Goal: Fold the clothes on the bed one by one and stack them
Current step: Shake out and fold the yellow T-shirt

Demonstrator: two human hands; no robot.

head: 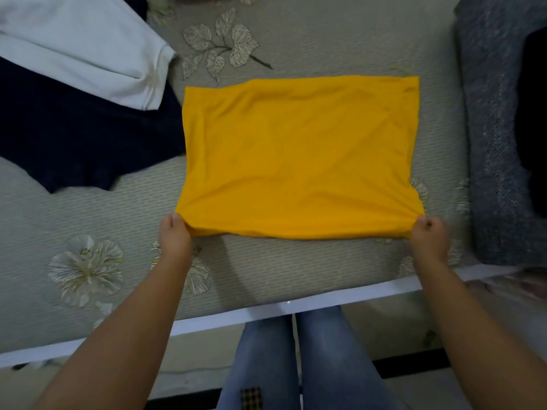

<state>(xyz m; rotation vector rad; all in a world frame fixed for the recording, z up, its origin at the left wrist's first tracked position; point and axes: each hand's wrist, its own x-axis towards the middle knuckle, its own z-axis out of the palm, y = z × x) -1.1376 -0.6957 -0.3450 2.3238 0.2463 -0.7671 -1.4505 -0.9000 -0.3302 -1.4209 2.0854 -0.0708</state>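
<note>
Yellow garment (299, 155) lies flat mid-bed as a folded rectangle, smooth but for light creases, its near edge bunched at both corners. Left hand (174, 235) pinches the near-left corner, fingers curled tight around the fabric, thumb on top. Right hand (429, 235) pinches the near-right corner the same way, fingers curled under, cloth gathered at the knuckles. Both forearms reach in from the bottom of the view, well apart, the near edge stretched taut between the hands and slightly lifted off the bedsheet (340, 48), which is pale grey-green with a printed leaf and flower pattern. Upper left: white garment (80, 45) lies over a navy garment (74, 137), both unfolded; the navy one's edge is just beside the yellow garment's left side, can't tell if touching. Right side: grey knitted blanket (491, 119) runs along the bed, with a black cloth (535, 113) lying on it at the frame edge. White bed frame edge (266, 315) runs across below the hands. Person's legs in blue jeans (325, 365) stand against the bed, a checked patch on the left thigh.
</note>
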